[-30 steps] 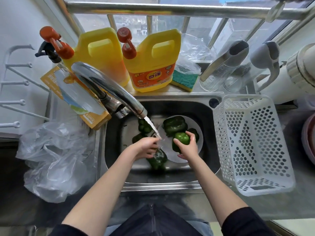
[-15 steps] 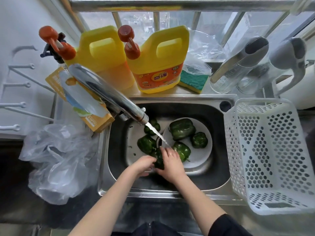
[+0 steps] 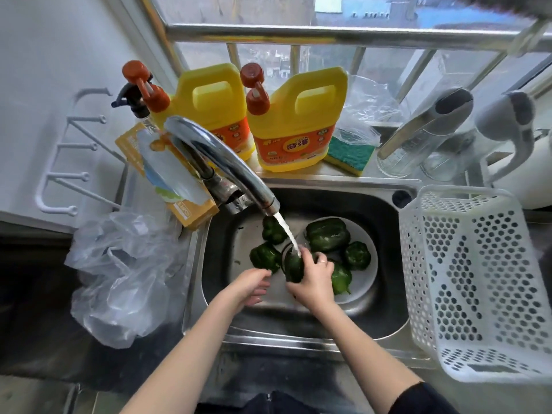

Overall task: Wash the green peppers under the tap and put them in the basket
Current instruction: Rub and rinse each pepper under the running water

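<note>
Right hand: grips pepper under tap stream.
Left hand: loose, unclenched, at pepper's 8 o'clock.
Basket: 3 o'clock of sink.
Labels: unreadable.

Both forearms bare, reaching fwd from bottom of frame, converging toward centre. Right hand back-up, fingers curled round sth dark green, thumb side toward the left. Left hand just beside it, loosely cupped, fingers part-bent w/ tips pointing right, holding nothing. Dark sleeve pushed up at right elbow.
</note>
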